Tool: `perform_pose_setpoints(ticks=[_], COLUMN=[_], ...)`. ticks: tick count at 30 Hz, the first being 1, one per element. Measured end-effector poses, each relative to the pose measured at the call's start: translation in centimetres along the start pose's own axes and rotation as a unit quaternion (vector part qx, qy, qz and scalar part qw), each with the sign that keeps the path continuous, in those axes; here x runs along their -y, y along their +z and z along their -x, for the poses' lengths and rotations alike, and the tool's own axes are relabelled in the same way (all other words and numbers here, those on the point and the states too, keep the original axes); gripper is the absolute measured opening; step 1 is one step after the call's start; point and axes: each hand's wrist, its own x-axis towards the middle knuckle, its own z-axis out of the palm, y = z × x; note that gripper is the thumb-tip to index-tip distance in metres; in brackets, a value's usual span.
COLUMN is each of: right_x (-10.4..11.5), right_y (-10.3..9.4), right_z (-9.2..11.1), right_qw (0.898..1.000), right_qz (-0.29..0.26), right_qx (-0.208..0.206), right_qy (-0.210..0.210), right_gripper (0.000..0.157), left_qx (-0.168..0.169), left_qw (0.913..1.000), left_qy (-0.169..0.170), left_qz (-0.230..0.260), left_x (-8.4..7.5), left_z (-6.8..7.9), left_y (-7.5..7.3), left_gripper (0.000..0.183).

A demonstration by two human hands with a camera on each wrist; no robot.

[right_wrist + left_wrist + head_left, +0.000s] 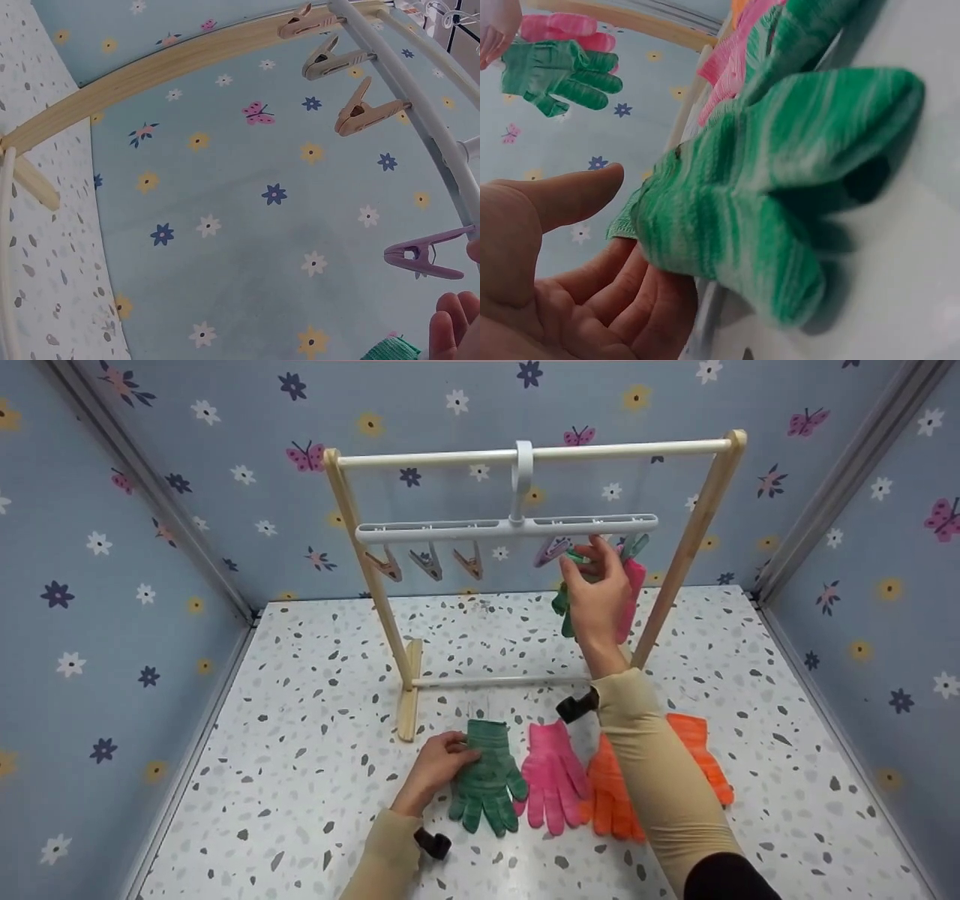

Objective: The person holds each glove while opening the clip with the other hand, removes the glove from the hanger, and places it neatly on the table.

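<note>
My left hand (439,769) rests at the left edge of a green knitted glove (487,772) lying on the table. In the left wrist view its fingers (649,300) touch the underside of the glove's cuff, while the thumb stands apart from it. Up at the white clip hanger (450,531), my right hand (600,592) is bent around a green clothespin (576,556); whether it pinches it is hidden. A second green glove (562,75) hangs there beside a pink glove (634,592). Just left of that hand is a purple clothespin (553,552).
The hanger hooks over a wooden rack (694,525). Beige and grey clothespins (426,562) hang on its left half. A pink glove (553,776) and orange gloves (611,787) lie right of the green one, partly under my right arm. Flowered walls (97,660) enclose the speckled table (315,720).
</note>
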Motion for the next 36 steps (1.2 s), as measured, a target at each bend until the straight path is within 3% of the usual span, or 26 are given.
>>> perform_pose_setpoints(ticks=[8, 13, 18, 22, 28, 36], right_x=[0.1, 0.4, 2.0, 0.8, -0.8, -1.3], right_y=[-0.1, -0.2, -0.5, -0.9, -1.8, -2.2], right_z=[0.1, 0.2, 0.7, 0.1, -0.8, -1.3], right_qw=[1.0, 1.0, 1.0, 1.0, 1.0, 1.0], right_qz=[-0.002, -0.01, 0.001, 0.002, 0.009, 0.021], right_qx=[0.002, -0.006, -0.011, -0.012, -0.02, -0.011], right_qy=[0.002, -0.008, 0.01, 0.023, 0.003, 0.003], right_gripper=[0.051, 0.049, 0.045, 0.046, 0.044, 0.046], left_qx=[-0.023, -0.038, -0.059, -0.063, -0.055, -0.044], left_qw=[0.9953, 0.9934, 0.9906, 0.9899, 0.9906, 0.9874], left_qy=[0.007, 0.002, -0.003, 0.004, 0.038, 0.131], left_qz=[-0.094, -0.108, -0.123, -0.127, -0.119, -0.078], left_x=[0.0, -0.4, -0.8, -1.2, -2.5, -5.5], left_z=[0.1, -0.2, -0.2, -0.3, -0.9, -3.1], left_y=[-0.6, -0.8, -1.1, -1.4, -1.8, -1.7], left_gripper=[0.037, 0.033, 0.033, 0.031, 0.031, 0.028])
